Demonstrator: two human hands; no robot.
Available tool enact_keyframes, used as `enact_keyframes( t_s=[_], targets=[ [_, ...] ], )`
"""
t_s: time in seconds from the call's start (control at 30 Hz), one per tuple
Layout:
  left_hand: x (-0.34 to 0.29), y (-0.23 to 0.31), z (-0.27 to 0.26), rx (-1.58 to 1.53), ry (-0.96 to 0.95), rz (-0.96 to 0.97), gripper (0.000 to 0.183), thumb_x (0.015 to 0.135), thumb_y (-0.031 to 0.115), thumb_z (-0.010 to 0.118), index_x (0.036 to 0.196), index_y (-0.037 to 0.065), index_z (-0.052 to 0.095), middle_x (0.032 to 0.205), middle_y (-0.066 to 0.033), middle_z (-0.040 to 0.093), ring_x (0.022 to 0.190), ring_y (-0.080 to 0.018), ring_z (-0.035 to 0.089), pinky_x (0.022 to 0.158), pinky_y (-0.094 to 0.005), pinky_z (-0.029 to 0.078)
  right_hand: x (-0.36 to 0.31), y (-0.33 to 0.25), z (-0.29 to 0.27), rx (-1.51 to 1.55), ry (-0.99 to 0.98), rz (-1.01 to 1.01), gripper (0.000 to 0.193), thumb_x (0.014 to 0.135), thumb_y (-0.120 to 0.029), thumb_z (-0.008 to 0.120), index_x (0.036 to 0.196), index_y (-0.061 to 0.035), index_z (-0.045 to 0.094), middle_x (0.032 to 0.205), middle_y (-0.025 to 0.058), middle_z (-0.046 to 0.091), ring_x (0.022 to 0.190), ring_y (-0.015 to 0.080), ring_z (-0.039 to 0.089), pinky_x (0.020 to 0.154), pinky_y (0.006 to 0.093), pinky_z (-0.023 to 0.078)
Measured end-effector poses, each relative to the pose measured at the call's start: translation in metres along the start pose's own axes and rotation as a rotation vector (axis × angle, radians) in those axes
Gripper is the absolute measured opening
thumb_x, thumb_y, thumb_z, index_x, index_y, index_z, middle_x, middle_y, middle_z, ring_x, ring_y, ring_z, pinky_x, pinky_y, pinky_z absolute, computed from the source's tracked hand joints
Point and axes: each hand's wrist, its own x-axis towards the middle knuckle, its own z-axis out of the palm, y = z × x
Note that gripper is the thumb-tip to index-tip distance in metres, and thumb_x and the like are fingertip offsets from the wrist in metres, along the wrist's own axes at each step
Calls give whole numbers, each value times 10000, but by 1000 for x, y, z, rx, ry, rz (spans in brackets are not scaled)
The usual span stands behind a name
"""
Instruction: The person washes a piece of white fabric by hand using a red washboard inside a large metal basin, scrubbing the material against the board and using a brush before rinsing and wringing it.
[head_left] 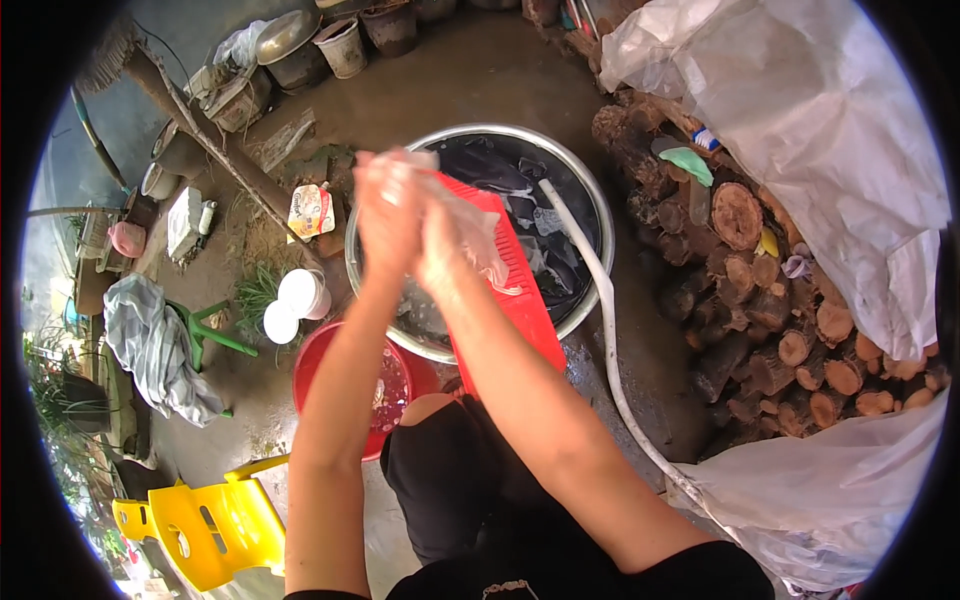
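My left hand [386, 213] and my right hand [437, 243] are pressed together over the near left part of a large metal basin [354, 262]. Between them is a thin, pale, wet cloth [472, 228], and part of it hangs to the right over a red ridged washboard [515, 318]. The washboard leans slantwise from inside the basin over its near rim. Dark wet clothes [485, 165] lie in the basin's water. Motion blurs the fingers of my left hand, and those of my right are partly hidden by the cloth.
A white hose [607, 310] runs into the basin from the lower right. Left of my knees are a red bucket [312, 358], a white tub [304, 293] and a yellow chair [225, 525]. Stacked logs [770, 290] under plastic sheeting [800, 110] line the right side.
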Motion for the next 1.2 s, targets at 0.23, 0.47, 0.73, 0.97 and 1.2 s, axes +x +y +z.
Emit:
enact_keyframes(
  t_s=[0.23,0.47,0.73,0.97,1.2],
  targets=[
    [-39,22,36,-102,-65,-168,403,872,268,532,1192,26,570,1240,-143,552,1160,-235,498,982,-322,364,24,-29,-47,18,-123,21,291,921,-405,482,910,-127,568,809,-22,570,652,96,524,528,256,407],
    [19,-24,-25,184,268,-128,460,885,313,497,1223,2,515,1239,-232,515,1118,-278,521,947,-339,397,-17,6,49,-12,61,73,256,898,-203,475,1075,-45,571,963,42,614,844,117,575,719,254,468],
    [-76,5,22,346,-12,166,417,878,250,492,1233,34,520,1222,-211,551,1139,-304,533,961,-392,395,10,-20,-27,98,242,92,251,891,-279,507,1001,-72,596,827,6,614,766,123,572,709,242,462],
    [18,-32,-30,-696,-32,-749,420,888,469,510,997,66,561,834,-87,621,695,-208,619,604,-330,511,-2,0,4,-184,32,162,155,853,-139,486,879,-48,609,783,21,589,696,95,549,545,198,415],
    [9,-24,-31,218,187,-191,304,846,212,622,1031,-29,606,824,-145,658,706,-216,619,683,-331,491,2,-19,7,-205,566,354,375,799,-421,611,912,-64,629,893,74,644,798,195,609,735,384,479]
  ],
)
